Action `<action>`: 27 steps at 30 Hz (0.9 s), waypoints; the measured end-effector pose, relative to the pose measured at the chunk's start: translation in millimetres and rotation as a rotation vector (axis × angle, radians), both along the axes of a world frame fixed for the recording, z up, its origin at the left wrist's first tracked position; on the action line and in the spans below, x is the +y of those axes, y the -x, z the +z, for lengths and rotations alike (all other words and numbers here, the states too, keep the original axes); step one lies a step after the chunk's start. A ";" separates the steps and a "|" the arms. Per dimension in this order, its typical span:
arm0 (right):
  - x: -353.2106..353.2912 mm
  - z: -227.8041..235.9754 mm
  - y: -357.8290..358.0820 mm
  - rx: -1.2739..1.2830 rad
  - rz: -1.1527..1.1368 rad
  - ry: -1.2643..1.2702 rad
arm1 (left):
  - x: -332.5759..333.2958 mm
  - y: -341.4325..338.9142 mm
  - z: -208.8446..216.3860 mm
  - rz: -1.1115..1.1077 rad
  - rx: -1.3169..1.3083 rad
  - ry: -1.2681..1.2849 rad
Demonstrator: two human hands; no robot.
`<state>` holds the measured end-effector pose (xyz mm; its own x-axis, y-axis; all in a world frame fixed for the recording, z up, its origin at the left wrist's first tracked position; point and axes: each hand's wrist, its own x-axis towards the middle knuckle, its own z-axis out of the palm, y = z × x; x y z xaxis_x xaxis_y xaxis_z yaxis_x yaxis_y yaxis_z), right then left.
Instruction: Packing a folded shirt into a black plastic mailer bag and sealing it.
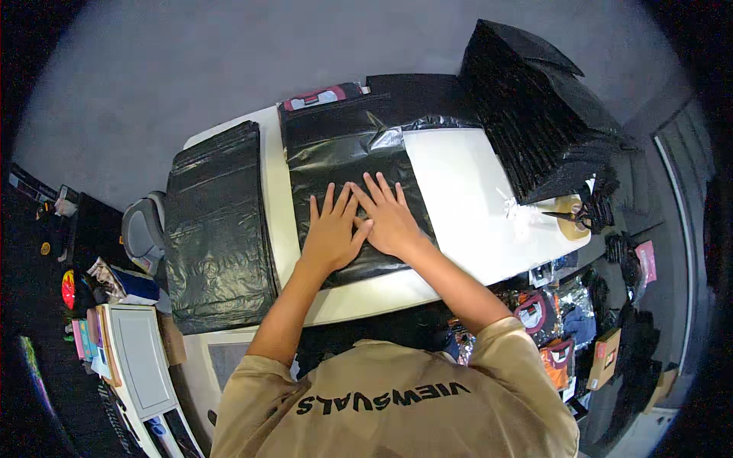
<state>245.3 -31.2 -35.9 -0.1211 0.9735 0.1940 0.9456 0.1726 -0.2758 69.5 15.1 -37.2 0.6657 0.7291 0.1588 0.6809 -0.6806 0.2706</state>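
My left hand [330,235] and my right hand [391,221] lie flat side by side, fingers spread, thumbs overlapping or touching. Both press on a glossy black plastic bag [336,162] spread on the white table [458,183]. Creases and a bright reflection show on the film near its far right part. Beyond it, a folded maroon and light-grey garment [321,98] shows at the far edge, partly covered by black plastic. Neither hand grips anything.
A flat stack of black plastic bags [217,229] lies at the left, overhanging the near edge. A tall black pile [527,107] stands at the far right. Scissors [578,219] rest by a tape roll [565,208]. Wrapped garments [557,359] sit below, right.
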 end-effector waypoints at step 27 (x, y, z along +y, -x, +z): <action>-36.0 -20.3 -44.3 0.101 -0.220 0.062 | -6.1 57.7 -11.0 0.211 -0.094 -0.041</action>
